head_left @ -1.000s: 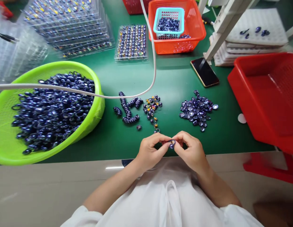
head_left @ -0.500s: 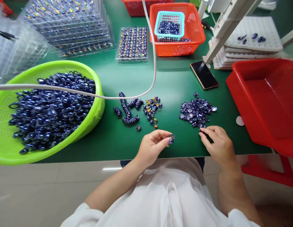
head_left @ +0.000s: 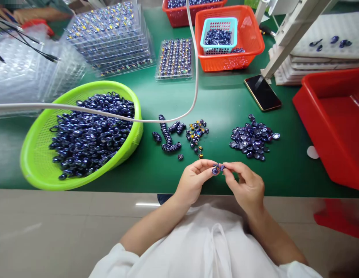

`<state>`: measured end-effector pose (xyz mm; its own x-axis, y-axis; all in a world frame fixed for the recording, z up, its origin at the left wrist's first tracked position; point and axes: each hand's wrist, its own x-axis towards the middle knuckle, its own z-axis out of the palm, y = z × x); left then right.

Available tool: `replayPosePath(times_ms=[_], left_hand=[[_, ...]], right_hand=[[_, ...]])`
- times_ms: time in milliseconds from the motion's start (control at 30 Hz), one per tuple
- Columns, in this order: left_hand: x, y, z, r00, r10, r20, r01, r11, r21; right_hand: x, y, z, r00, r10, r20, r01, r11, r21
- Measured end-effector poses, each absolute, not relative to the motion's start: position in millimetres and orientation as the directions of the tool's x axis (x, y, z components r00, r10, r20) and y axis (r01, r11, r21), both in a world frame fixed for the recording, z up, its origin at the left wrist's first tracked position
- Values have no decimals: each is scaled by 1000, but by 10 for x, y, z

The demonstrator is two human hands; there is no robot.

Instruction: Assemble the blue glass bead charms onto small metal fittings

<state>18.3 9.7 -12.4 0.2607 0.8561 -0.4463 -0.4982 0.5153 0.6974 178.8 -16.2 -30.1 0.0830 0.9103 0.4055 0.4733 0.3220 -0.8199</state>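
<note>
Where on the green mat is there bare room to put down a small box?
Bare mat lies between the orange basket and the purple pile, also between the green basket and the left hand. Crowded: the small parts left of that pile.

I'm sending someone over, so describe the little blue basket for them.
At the far side of the green table stands an orange basket. The little blue basket sits inside it, holding dark beads. It is the only pale blue container.

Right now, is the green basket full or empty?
Largely full: dark blue rings lie heaped across the green basket, close to its far rim.
</note>
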Motion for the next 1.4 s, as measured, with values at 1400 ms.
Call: replayPosePath(times_ms=[1400], left_hand=[[71, -18, -141, 60, 997, 54, -59, -51, 997]], right_hand=[[1607, -126, -183, 62, 997, -41, -66, -37, -997]])
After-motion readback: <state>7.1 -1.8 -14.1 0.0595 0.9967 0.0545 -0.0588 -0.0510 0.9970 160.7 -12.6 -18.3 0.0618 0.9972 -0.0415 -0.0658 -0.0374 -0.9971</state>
